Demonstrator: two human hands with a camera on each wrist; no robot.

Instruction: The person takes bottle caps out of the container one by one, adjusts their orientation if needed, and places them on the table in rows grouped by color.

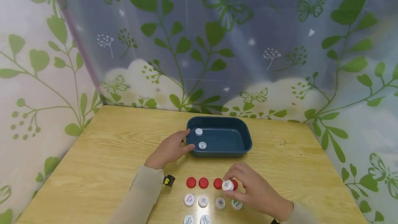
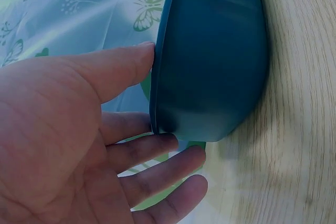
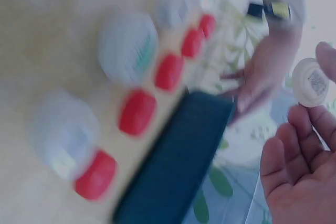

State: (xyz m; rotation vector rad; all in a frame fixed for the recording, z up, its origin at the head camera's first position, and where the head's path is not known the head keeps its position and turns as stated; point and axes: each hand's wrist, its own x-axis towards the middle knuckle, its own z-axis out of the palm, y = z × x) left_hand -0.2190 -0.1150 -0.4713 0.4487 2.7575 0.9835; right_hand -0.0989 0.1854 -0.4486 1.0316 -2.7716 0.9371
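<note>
My left hand rests its thumb and fingers on the left end of a dark blue bin. In the left wrist view those fingers are spread and fairly straight, touching the rim. A white bottle cap is pinched between the thumb and fingers of my right hand, above the row of caps. The right wrist view shows a printed square code on this held cap. Inside the bin's left side lie two white caps, one farther back and one nearer.
Several red caps form a row on the wooden table in front of the bin. Nearer are white caps with printed tops, some cut by the frame's lower edge. A leaf-patterned curtain hangs behind.
</note>
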